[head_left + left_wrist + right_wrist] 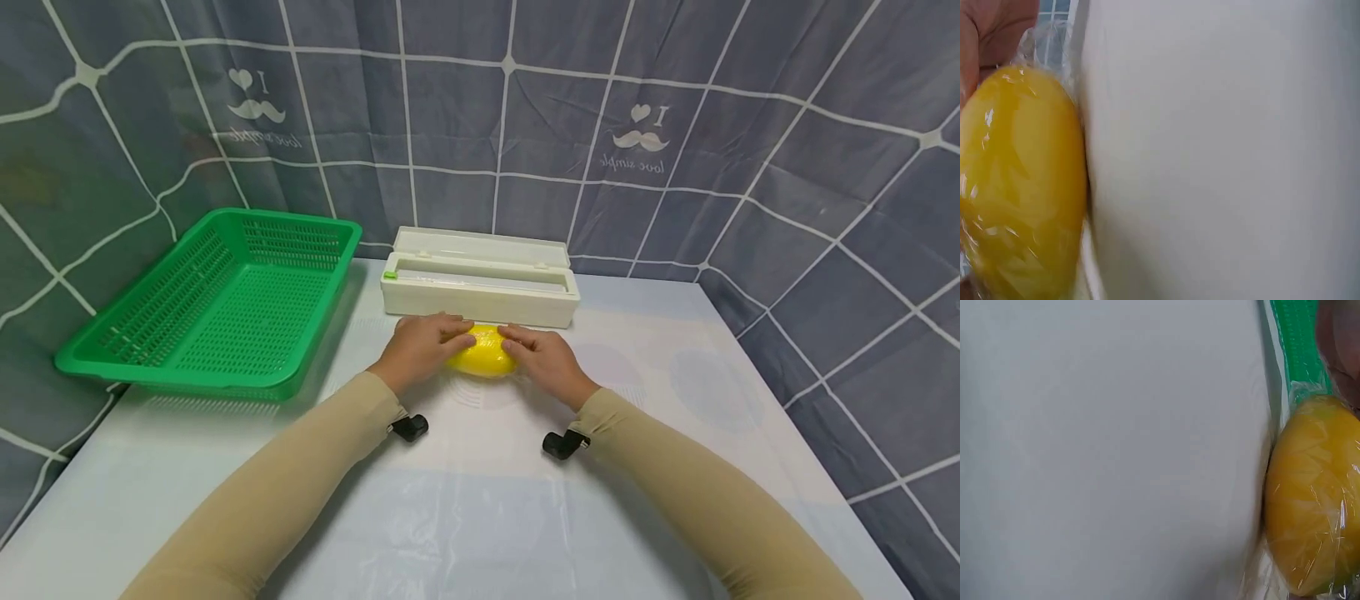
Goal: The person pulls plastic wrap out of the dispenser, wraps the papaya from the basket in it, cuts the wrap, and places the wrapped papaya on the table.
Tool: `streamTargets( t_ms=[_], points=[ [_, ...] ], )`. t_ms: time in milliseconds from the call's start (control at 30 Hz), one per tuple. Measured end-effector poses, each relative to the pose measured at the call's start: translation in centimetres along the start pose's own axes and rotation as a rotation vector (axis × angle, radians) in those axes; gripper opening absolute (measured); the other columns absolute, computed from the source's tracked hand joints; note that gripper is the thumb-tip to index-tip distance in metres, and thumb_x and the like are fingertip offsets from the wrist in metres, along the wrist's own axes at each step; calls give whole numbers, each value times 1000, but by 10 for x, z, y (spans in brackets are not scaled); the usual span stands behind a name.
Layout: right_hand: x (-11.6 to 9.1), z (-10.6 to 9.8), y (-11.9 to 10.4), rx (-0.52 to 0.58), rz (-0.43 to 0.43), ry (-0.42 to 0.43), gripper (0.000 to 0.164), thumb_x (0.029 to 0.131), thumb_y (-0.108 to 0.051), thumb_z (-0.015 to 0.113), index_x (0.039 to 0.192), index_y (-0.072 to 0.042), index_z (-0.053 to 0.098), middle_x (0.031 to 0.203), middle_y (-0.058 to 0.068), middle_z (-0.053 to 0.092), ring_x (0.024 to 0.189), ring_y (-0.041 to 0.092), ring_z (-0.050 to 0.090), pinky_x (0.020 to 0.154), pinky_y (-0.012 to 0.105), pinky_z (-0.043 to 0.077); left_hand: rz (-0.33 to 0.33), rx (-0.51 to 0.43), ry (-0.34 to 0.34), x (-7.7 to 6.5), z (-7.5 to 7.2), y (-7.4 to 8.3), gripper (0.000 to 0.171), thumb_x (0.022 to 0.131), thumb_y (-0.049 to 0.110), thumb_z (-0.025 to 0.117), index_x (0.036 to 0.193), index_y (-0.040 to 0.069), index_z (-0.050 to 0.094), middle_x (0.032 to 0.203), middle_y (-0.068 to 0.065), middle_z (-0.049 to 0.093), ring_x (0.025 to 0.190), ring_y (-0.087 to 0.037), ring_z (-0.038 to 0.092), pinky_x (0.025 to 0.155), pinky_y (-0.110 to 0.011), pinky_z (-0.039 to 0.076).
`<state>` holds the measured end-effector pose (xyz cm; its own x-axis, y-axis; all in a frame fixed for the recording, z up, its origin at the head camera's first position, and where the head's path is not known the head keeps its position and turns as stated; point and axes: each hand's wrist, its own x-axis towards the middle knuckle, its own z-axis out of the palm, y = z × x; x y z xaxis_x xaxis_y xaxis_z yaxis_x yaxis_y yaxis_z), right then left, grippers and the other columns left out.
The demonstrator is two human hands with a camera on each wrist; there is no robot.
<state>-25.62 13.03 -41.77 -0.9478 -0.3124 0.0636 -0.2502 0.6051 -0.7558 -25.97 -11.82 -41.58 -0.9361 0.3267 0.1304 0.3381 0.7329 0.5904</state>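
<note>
A yellow oval fruit [483, 354], probably a mango, is wrapped in clear cling film and held between both hands in front of the white box. My left hand [420, 346] grips its left end, thumb on the near side; my right hand [551, 362] grips the right end the same way. In the left wrist view the fruit [1025, 181] shows shiny, creased film, with loose film sticking out at the far end. The right wrist view also shows the wrapped fruit [1313, 494]. The fingers' undersides are largely hidden.
Just behind the hands stands a long white cling film dispenser box [480, 304], its lid [480, 244] raised and a green slider [390, 275] at its left end. A green plastic basket [255, 321] sits at the left. Grey checked curtains [457, 108] surround the pale table [480, 517].
</note>
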Motion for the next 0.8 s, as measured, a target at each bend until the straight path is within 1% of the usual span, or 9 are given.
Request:
streamTargets(
  t_ms=[133,200,267,367,433,533,600,733,800],
  points=[
    [0,-1,0,53,23,-2,59,104,-28,68,158,-14,48,156,10,56,145,28,54,116,44,48,-83,-80,0,1,-1,7,44,100,45,71,139,26,70,143,-1,69,140,-29,59,120,-51,42],
    [0,-3,0,45,24,-21,64,104,-29,69,160,-13,44,159,11,53,147,28,52,118,44,45,-87,-78,-1,0,-2,9,43,99,43,72,139,25,71,144,-2,68,140,-29,58,120,-51,42],
    [0,-4,1,36,25,-39,64,103,-30,69,160,-12,45,160,11,52,149,29,50,120,44,44,-46,-48,12,1,-3,11,42,100,39,73,138,23,71,145,-2,67,141,-28,58,122,-51,37],
    [1,-6,4,22,25,-67,60,105,-34,66,158,-12,49,160,10,51,148,29,51,120,46,44,57,4,32,1,-4,14,32,101,29,72,131,19,75,143,-3,68,138,-27,60,122,-52,35],
    [1,-7,6,22,24,-74,56,107,-34,62,157,-12,50,160,10,52,148,29,51,120,48,44,104,16,35,1,-4,16,25,102,23,71,125,18,78,138,-3,70,134,-26,63,122,-50,38],
    [1,-7,9,6,24,-76,51,109,-33,58,155,-12,52,158,9,54,148,30,50,121,48,43,120,-4,23,0,-2,14,19,102,20,69,117,16,81,134,-3,72,130,-26,65,118,-47,46],
    [0,-8,8,3,24,-75,50,109,-31,58,155,-11,53,158,9,55,148,30,50,121,48,43,96,-53,24,-1,-2,13,20,102,24,70,115,14,81,133,-4,72,131,-27,64,117,-46,47],
    [0,-9,6,9,24,-86,52,108,-29,61,155,-11,52,158,9,55,147,30,52,119,47,45,24,-151,55,0,-1,12,21,100,31,74,109,13,80,125,-4,74,124,-27,66,113,-46,50],
    [0,-10,7,10,23,-100,53,108,-29,62,156,-10,51,158,10,54,147,29,51,119,47,45,-15,-166,74,1,-1,11,22,97,30,77,111,13,76,122,-4,73,120,-27,66,111,-46,52]
  ],
)
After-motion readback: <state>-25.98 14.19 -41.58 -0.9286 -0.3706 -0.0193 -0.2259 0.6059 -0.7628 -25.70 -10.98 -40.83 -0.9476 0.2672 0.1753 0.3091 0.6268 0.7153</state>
